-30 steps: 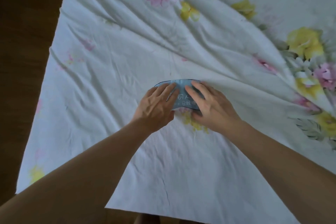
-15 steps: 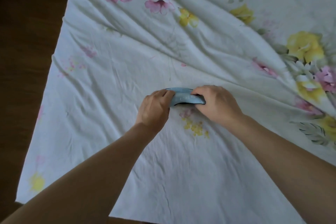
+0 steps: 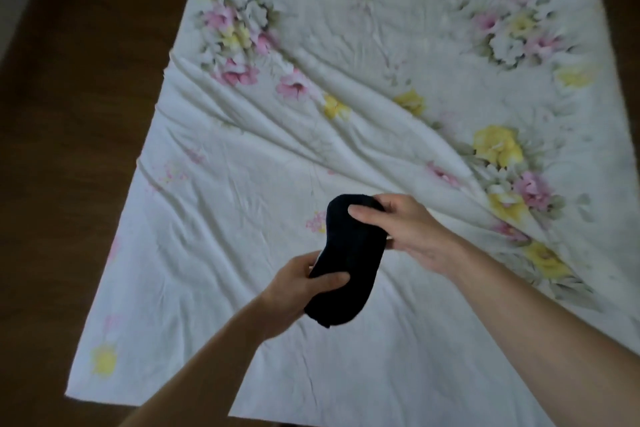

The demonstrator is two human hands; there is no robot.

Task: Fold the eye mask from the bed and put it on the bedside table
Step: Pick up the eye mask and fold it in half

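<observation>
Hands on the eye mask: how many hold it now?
2. The left hand grips the lower end of the eye mask; the right hand pinches its upper end, above the sheet.

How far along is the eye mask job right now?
Done: the eye mask is off the sheet and shows its dark side, apparently doubled over. In hand: the left hand pinches its lower end and the right hand its upper end, holding it above the bed. Left: finish the fold if needed and carry it to the bedside table, which is not in view.
</observation>
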